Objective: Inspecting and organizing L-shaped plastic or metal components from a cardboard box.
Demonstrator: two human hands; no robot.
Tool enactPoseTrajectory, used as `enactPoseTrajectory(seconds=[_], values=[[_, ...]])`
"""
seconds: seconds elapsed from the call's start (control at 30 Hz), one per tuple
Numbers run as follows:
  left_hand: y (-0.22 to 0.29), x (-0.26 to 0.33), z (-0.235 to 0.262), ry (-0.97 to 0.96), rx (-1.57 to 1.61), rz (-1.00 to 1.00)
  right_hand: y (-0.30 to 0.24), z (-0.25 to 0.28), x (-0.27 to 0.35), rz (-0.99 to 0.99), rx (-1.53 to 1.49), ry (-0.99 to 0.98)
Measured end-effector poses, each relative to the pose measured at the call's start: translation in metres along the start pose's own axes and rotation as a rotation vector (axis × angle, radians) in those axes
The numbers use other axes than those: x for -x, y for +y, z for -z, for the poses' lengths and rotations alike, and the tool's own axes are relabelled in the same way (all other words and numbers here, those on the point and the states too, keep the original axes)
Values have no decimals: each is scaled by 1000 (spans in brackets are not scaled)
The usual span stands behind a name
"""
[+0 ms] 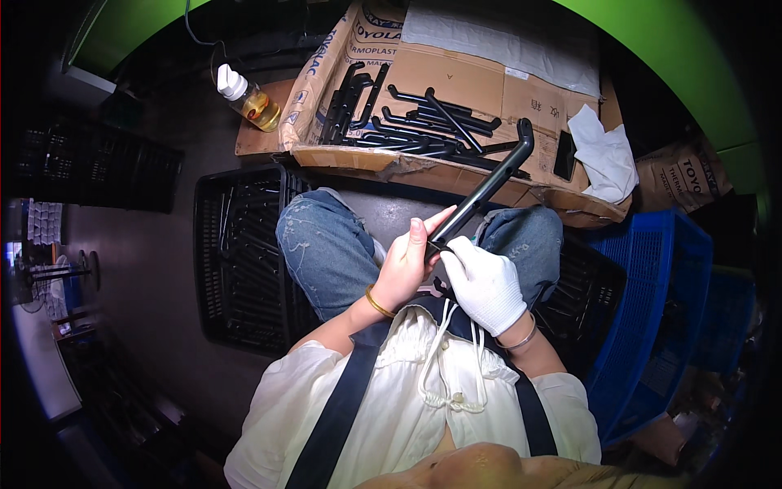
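**Black plastic bar held at its near end, both hands**

Black bar (489, 183), long and hooked at the far tip, was pinched at its near end: bare left hand (405, 269) with thumb and fingers closed on it, white-gloved right hand (485, 281) closed just beneath. Judged light, stiff, smooth; best gripped near the end, as here. Both wrists were bent upward over the lap. Beyond the fingertips lay a cardboard tray (489, 81) of similar bars; a black crate (240, 261) stood left of the hands.

A long black plastic bar (489, 183) with a hooked far end slants up-right above the lap, near end gripped.
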State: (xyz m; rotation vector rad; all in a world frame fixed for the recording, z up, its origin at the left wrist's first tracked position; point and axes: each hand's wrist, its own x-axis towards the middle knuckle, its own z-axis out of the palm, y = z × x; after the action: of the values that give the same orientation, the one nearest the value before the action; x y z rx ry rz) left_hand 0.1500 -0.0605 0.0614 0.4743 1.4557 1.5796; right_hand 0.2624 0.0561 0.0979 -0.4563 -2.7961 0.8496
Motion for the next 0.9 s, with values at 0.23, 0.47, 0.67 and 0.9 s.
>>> enactPoseTrajectory(seconds=[0.23,0.47,0.67,0.9], values=[[0,1,-3,-19,33,23,5,7,-2,81,94,-81],[-4,-1,-1,-43,199,169,13,8,-3,143,91,-114],[3,-1,-4,-63,302,216,12,3,-1,132,-6,-80],[1,-2,-3,-65,322,213,11,-2,0,89,-38,-81]])
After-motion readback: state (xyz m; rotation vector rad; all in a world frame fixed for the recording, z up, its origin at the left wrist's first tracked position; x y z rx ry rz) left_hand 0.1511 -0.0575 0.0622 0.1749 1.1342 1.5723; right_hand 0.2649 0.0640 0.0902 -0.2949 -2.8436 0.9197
